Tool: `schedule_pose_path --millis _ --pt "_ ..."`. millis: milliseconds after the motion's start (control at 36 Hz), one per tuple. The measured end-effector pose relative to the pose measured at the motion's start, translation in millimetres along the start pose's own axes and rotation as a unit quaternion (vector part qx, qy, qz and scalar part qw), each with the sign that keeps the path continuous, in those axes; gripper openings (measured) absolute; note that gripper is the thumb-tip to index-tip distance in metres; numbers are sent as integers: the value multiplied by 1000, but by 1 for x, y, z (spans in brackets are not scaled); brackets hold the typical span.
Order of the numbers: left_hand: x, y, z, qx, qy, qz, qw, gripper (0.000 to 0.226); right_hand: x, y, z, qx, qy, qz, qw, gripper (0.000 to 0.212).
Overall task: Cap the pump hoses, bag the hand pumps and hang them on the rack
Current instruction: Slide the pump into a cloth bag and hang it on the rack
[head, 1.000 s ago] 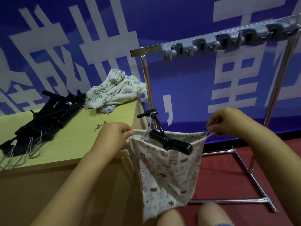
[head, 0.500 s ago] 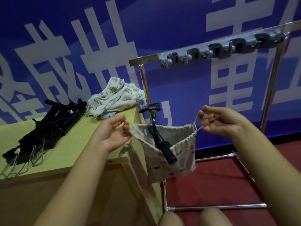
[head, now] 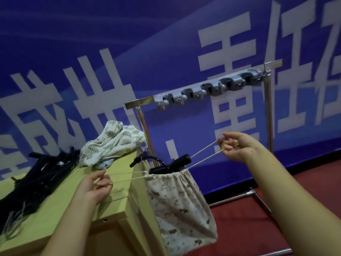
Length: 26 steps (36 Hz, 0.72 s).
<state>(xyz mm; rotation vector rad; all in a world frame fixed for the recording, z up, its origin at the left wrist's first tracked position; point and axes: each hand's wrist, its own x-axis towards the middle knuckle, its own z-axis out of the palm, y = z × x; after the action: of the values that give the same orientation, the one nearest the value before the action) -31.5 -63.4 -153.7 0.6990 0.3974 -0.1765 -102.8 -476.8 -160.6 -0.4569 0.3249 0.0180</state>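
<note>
Blue banner wall (head: 92,43) with large white characters behind work area; red floor (head: 258,228) below. Metal rack (head: 203,85) with grey hook clips stands beside yellow-green table (head: 60,206). On table: pile of black hand pumps (head: 36,174), leaf-print cloth bags (head: 112,143). Patterned drawstring bag (head: 180,207) hangs between hands off table edge, mouth gathered, bagged pump (head: 169,164) protruding. Left hand (head: 94,185) pinches left cords; right hand (head: 238,146) pinches right cords, both taut.

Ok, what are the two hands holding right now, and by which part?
Both hold the drawstring bag by its cords: the left hand pinches the left cord loop, the right hand the right one. The hand pump pokes out of the cinched mouth.
</note>
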Motion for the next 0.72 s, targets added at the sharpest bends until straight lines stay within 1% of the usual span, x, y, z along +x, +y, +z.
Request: schedule_pose_path --millis 111,250,333,389,528,611,667,722 --pt "5 0 1 -12 10 0 1000 9 -1 -6 -8 23 23 3 999 16" --pt "6 -6 6 -36 11 8 999 10 -3 -8 -6 32 45 -3 998 13" --pt "6 -4 7 -39 11 12 999 15 -4 -11 -8 37 64 -1 997 6" --pt "3 -4 9 -39 7 16 999 14 -3 -13 -11 40 72 0 997 6" --pt "-1 -5 14 -43 7 41 998 8 -6 -10 -7 24 57 -23 998 9" --pt "-10 -10 31 -45 -24 68 996 11 -7 -3 6 -5 29 -78 997 11" --pt "-24 -20 52 -30 -75 86 993 6 -9 6 23 -20 -14 -107 994 6" --pt "-42 -36 78 17 -139 87 986 5 -15 21 43 -57 -48 -118 990 9"
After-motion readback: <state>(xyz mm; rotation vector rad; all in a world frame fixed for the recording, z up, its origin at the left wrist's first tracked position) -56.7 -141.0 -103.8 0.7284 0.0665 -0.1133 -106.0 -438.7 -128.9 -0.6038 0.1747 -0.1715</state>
